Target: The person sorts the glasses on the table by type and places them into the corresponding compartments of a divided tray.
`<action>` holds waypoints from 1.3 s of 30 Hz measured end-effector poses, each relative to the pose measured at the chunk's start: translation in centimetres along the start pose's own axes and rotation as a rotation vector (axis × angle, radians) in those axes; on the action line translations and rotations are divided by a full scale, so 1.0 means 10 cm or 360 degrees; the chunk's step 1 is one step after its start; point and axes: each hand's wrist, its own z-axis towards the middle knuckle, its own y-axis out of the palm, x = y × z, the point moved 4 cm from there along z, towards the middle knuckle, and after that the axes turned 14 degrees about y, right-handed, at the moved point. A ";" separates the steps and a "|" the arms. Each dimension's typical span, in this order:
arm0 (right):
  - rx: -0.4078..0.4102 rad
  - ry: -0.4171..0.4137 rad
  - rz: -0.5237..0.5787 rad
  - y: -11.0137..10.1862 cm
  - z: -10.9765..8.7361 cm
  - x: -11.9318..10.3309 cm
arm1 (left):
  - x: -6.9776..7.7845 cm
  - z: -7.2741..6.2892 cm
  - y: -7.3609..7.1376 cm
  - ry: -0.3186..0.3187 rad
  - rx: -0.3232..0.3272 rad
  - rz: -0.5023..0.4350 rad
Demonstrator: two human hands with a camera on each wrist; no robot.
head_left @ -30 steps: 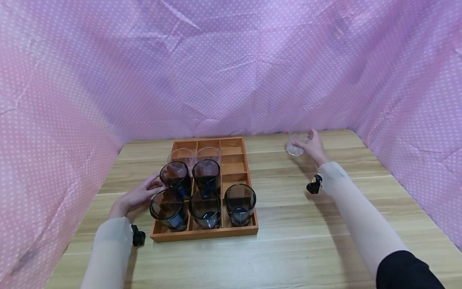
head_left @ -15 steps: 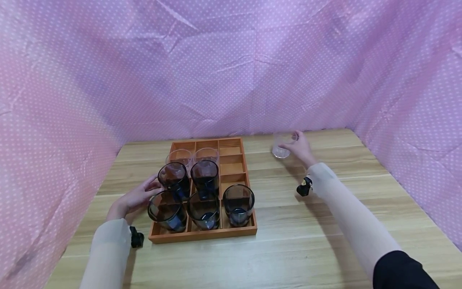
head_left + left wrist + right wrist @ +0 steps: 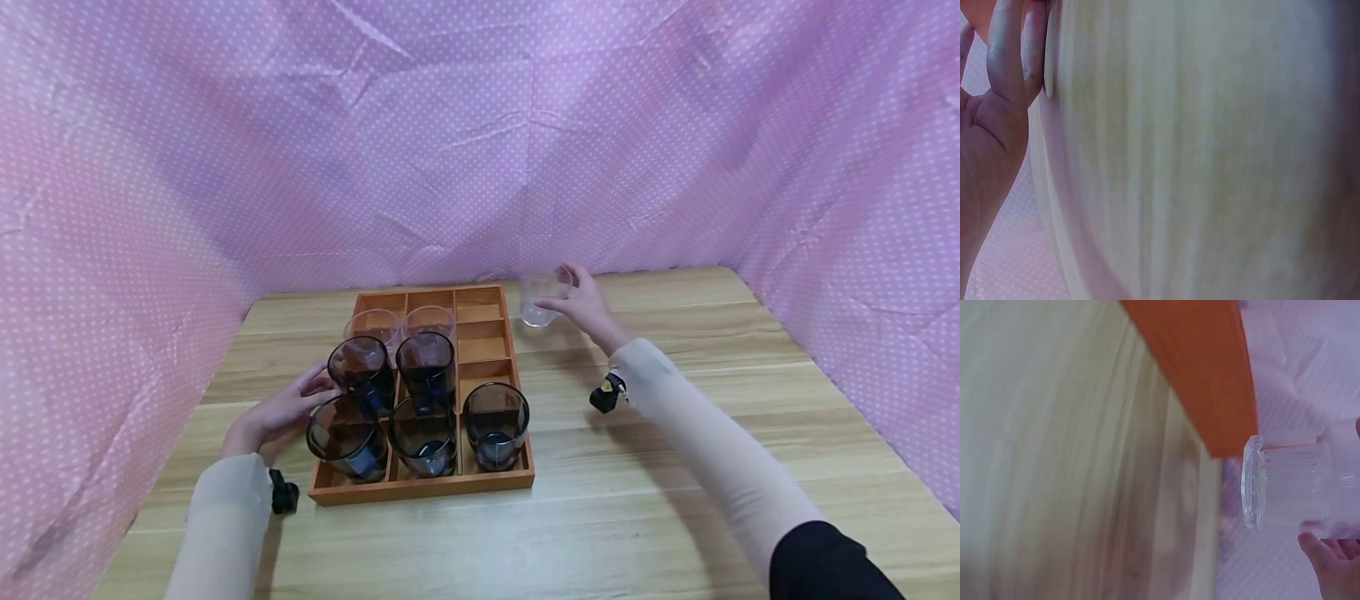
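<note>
My right hand (image 3: 588,310) grips a clear glass (image 3: 537,310) between thumb and fingers, just right of the tray's back corner. In the right wrist view the clear glass (image 3: 1291,481) shows its thick faceted base, apart from the tray's orange side (image 3: 1204,369). My left hand (image 3: 281,411) rests against the left side of the compartmented wooden tray (image 3: 423,493); its fingers (image 3: 1007,56) lie fairly straight in the left wrist view, partly hidden by a dark glass in the head view. Several dark tinted glasses (image 3: 497,427) stand in the tray's front compartments, with two clear glasses (image 3: 429,321) behind them.
Bare compartments (image 3: 480,342) run along the tray's right column behind the front dark glass. The wooden table (image 3: 637,508) extends right and forward of the tray. Pink dotted cloth (image 3: 480,167) hangs behind and at both sides.
My right hand has carried the clear glass leftward across the back of the table, from well right of the tray to near its back right corner. My left hand stays in place.
</note>
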 end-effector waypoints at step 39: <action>-0.0428 -0.0173 -0.0146 0.79 -0.27 -0.18 | 0.01 0.00 -0.04 -0.0008 -0.0024 -0.0004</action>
